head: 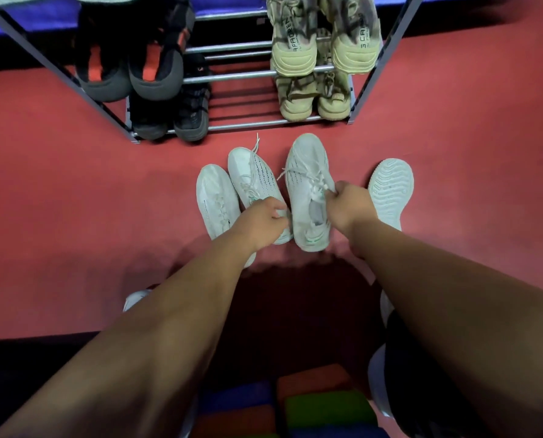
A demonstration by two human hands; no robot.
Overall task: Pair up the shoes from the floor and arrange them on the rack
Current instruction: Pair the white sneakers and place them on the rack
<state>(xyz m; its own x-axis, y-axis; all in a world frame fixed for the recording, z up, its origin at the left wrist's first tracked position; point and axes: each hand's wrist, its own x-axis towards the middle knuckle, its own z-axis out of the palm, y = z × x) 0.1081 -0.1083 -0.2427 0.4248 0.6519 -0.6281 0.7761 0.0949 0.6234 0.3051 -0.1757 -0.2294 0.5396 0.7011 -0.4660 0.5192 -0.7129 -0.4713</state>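
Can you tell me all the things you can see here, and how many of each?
white shoes on the floor: four, white, in a row on the red floor before the rack; three upright, the rightmost one sole up.
tan shoes: two pairs, beige with dark mottling, right side of the rack, one pair above the other.
black shoes with orange: one pair, upper bar, left side of the rack.
black shoes: one pair, bottom bar, left.
rack: one, grey metal bars.
floor: red.
left hand: gripping the second white shoe from the left.
right hand: gripping the third white shoe near its laces.
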